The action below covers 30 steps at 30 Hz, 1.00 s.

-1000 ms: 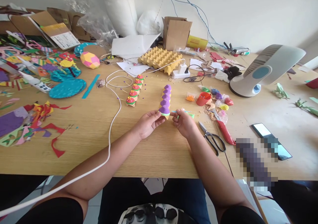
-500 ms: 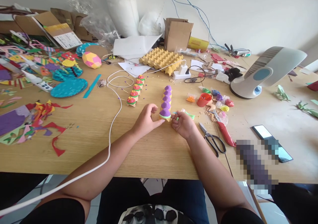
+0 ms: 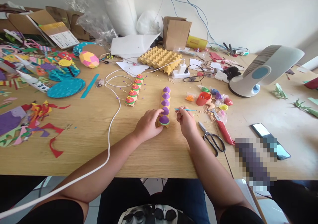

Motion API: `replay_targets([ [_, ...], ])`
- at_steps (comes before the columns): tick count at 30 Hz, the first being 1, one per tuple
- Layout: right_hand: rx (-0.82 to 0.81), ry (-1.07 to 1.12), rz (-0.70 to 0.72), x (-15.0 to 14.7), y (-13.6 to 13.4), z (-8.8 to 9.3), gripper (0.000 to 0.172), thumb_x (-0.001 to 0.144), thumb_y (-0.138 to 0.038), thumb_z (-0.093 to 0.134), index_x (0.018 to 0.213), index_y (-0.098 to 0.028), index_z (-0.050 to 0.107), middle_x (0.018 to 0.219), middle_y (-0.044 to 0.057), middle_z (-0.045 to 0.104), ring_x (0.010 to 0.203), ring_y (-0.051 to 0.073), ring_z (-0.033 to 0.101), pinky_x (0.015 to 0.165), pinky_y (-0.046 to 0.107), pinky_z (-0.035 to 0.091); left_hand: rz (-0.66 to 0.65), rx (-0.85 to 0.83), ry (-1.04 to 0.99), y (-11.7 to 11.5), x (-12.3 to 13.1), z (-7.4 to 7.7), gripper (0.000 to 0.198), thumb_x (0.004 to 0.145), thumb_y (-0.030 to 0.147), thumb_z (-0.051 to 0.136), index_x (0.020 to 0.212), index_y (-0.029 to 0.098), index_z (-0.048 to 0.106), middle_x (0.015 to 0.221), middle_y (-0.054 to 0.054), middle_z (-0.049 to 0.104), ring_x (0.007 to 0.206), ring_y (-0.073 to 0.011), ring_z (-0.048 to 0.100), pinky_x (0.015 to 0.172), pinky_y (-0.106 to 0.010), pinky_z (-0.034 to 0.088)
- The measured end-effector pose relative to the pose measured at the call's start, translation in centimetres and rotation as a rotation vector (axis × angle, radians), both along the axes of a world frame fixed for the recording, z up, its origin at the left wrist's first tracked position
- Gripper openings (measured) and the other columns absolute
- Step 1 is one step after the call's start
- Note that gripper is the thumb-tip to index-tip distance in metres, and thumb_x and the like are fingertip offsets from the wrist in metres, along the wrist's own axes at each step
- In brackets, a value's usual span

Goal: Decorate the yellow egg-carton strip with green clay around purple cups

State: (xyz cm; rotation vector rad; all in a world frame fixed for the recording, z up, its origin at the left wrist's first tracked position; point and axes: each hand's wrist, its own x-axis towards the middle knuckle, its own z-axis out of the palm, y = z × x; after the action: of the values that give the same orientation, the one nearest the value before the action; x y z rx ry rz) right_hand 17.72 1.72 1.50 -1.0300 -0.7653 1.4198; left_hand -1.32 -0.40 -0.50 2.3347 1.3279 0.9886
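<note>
A strip of egg-carton cups with purple tops (image 3: 165,105) lies on the wooden table (image 3: 159,151) in front of me. My left hand (image 3: 147,124) grips its near end from the left, fingers curled on the nearest purple cup. My right hand (image 3: 185,119) is just right of the strip, fingers pinched on a thin blue stick (image 3: 186,110) that points right. A second strip of cups in red, green and yellow (image 3: 133,90) lies further left.
Black scissors (image 3: 212,138) and a red-handled cutter (image 3: 223,129) lie right of my right hand, near small bags of coloured clay (image 3: 218,98). A phone (image 3: 269,140), a white fan (image 3: 263,71), a yellow egg tray (image 3: 160,59), a white cable (image 3: 111,124) and paper scraps (image 3: 29,121) surround the work spot.
The purple strip has been drawn nearer and laid flat. My left hand shifted from fingertip touch to a grip on its end. My right hand lifted slightly; the blue stick now shows clearly.
</note>
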Motion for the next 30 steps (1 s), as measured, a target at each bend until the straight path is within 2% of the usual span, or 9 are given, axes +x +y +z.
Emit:
replay_targets([
  [4, -0.066, 0.296, 0.129, -0.1, -0.3, 0.7, 0.022, 0.075, -0.029, 0.07, 0.074, -0.022, 0.05, 0.078, -0.002, 0.058, 0.06, 0.009, 0.045, 0.052, 0.02, 0.037, -0.044, -0.01, 0.009, -0.3, 0.1, 0.3, 0.059, 0.072, 0.018, 0.072, 0.128, 0.022, 0.051, 0.112, -0.009, 0.066, 0.103, -0.0281, 0.06, 0.091, -0.043, 0.047],
  [7, -0.089, 0.374, 0.216, -0.4, -0.8, 0.9, 0.02, 0.078, -0.031, 0.07, 0.077, -0.023, 0.051, 0.08, -0.002, 0.058, 0.063, 0.01, 0.049, 0.056, 0.022, 0.042, 0.002, 0.037, -0.065, -0.7, 0.2, 1.2, 0.047, 0.076, 0.022, 0.072, 0.12, 0.02, 0.054, 0.109, -0.01, 0.063, 0.101, -0.0266, 0.058, 0.089, -0.041, 0.047],
  [10, 0.017, 0.272, 0.281, -0.7, -1.4, 0.9, 0.021, 0.079, -0.033, 0.072, 0.076, -0.023, 0.054, 0.075, -0.003, 0.054, 0.063, 0.011, 0.047, 0.057, 0.022, 0.04, 0.004, 0.164, -0.135, -1.1, 0.4, 2.0, 0.031, 0.082, 0.023, 0.068, 0.111, 0.021, 0.057, 0.104, -0.008, 0.063, 0.099, -0.0237, 0.058, 0.091, -0.039, 0.046],
  [13, 0.171, 0.026, 0.361, -1.0, -2.0, 1.0, 0.02, 0.081, -0.037, 0.074, 0.077, -0.023, 0.06, 0.074, -0.002, 0.055, 0.065, 0.012, 0.047, 0.062, 0.024, 0.042, 0.017, 0.276, -0.172, -1.4, 0.5, 2.3, 0.029, 0.084, 0.027, 0.071, 0.11, 0.022, 0.058, 0.102, -0.007, 0.064, 0.098, -0.0231, 0.058, 0.09, -0.039, 0.045],
  [18, 0.276, -0.172, 0.416, -1.3, -2.6, 1.3, 0.028, 0.079, -0.045, 0.076, 0.074, -0.021, 0.063, 0.073, -0.001, 0.055, 0.069, 0.014, 0.049, 0.068, 0.026, 0.042, 0.018, 0.329, -0.174, -1.4, 0.1, 2.1, 0.014, 0.087, 0.027, 0.069, 0.099, 0.023, 0.064, 0.091, -0.005, 0.064, 0.089, -0.0208, 0.057, 0.083, -0.037, 0.045],
  [21, 0.241, -0.151, 0.374, -1.1, -2.2, 1.2, 0.028, 0.079, -0.046, 0.075, 0.074, -0.021, 0.063, 0.074, -0.001, 0.055, 0.068, 0.013, 0.047, 0.064, 0.025, 0.041, 0.028, 0.318, -0.173, -1.3, -0.1, 2.1, 0.005, 0.089, 0.025, 0.065, 0.094, 0.023, 0.066, 0.088, -0.004, 0.063, 0.087, -0.0199, 0.057, 0.083, -0.036, 0.045],
  [24, 0.172, -0.015, 0.191, -0.4, -1.1, 1.0, 0.031, 0.085, -0.05, 0.065, 0.072, -0.022, 0.06, 0.074, -0.001, 0.052, 0.062, 0.012, 0.043, 0.056, 0.023, 0.038, 0.054, 0.282, -0.186, -1.3, -0.1, 2.1, 0.004, 0.089, 0.024, 0.063, 0.09, 0.022, 0.066, 0.088, -0.005, 0.063, 0.088, -0.0202, 0.056, 0.084, -0.038, 0.045],
  [27, 0.075, 0.198, 0.002, 0.7, 0.2, 0.9, 0.033, 0.089, -0.054, 0.057, 0.074, -0.024, 0.055, 0.074, -0.001, 0.05, 0.058, 0.012, 0.042, 0.052, 0.023, 0.04, -0.029, 0.223, -0.153, -1.3, 0.1, 2.3, 0.003, 0.086, 0.022, 0.063, 0.084, 0.022, 0.065, 0.09, -0.006, 0.062, 0.09, -0.0212, 0.056, 0.086, -0.039, 0.046],
  [30, -0.004, 0.279, -0.052, 1.5, 0.8, 1.0, 0.034, 0.089, -0.058, 0.053, 0.077, -0.026, 0.053, 0.075, 0.0, 0.052, 0.062, 0.014, 0.049, 0.055, 0.025, 0.046, -0.147, 0.163, -0.044, -1.3, 0.2, 2.3, 0.003, 0.081, 0.021, 0.065, 0.078, 0.022, 0.065, 0.091, -0.007, 0.063, 0.091, -0.0232, 0.055, 0.086, -0.041, 0.046],
])
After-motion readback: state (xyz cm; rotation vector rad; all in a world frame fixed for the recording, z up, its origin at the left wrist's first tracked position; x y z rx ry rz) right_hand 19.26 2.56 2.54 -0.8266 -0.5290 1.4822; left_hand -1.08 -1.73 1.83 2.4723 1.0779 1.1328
